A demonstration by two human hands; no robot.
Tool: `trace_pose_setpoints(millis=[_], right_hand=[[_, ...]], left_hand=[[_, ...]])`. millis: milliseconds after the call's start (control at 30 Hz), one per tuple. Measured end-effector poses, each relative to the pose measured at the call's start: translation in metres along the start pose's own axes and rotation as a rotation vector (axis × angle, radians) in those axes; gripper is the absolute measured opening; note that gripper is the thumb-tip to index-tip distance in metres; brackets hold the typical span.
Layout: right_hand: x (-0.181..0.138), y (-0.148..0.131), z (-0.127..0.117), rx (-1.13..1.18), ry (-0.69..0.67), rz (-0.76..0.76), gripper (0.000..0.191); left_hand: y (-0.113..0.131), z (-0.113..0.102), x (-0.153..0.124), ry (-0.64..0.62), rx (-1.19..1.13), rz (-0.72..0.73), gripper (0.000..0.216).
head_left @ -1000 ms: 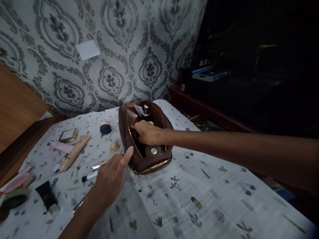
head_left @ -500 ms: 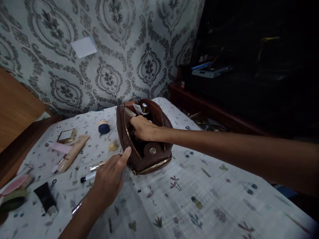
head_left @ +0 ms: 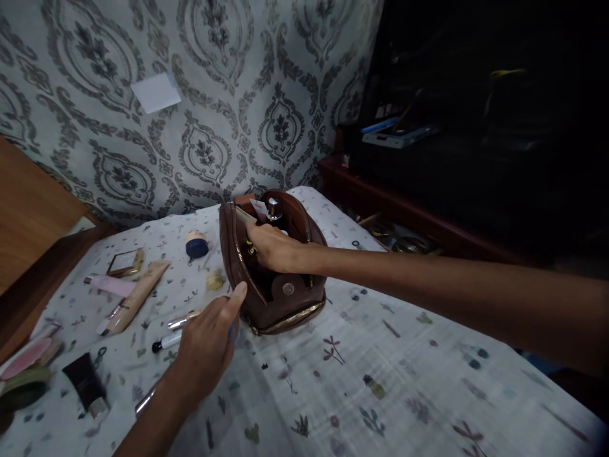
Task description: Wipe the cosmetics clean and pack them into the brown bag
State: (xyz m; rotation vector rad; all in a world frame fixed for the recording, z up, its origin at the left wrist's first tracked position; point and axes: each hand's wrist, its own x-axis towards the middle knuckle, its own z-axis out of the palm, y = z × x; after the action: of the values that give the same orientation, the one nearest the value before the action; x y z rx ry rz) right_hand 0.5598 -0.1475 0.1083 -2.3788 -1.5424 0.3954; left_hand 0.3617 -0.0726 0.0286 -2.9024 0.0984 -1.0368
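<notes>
Wallpaper (head_left: 242,108) backs printed sheet (head_left: 404,374); left hand (head_left: 207,339) loosely curled, right hand (head_left: 273,247) inside bag (head_left: 302,295), both grips unclear.

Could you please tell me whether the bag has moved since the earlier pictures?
No; the bag shows no clear shift against the printed flower on the sheet.

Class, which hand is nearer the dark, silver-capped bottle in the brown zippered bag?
Right. The right hand reaches into the bag, just in front of the bottle; the left hand is outside, farther away, by the bag's left side.
</notes>
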Motion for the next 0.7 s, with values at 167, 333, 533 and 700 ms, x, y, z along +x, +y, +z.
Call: trace_pose_setpoints(millis=[167,333,533,700], right_hand=[[-0.004,-0.001,-0.007,-0.011,-0.004,-0.013,0.057],[-0.036,0.001,-0.022,-0.037,0.077,-0.155,0.02],[-0.105,0.016,0.003,-0.021,0.066,-0.362,0.021],[-0.134,0.036,0.051,-0.053,0.459,-0.573,0.037]], left_hand=[[-0.001,0.001,-0.001,-0.001,0.001,0.001,0.061],[-0.002,0.0,-0.001,-0.027,0.013,0.004,0.061],[-0.006,0.004,-0.009,-0.07,0.002,-0.021,0.058],[-0.005,0.008,-0.01,-0.129,-0.013,-0.082,0.056]])
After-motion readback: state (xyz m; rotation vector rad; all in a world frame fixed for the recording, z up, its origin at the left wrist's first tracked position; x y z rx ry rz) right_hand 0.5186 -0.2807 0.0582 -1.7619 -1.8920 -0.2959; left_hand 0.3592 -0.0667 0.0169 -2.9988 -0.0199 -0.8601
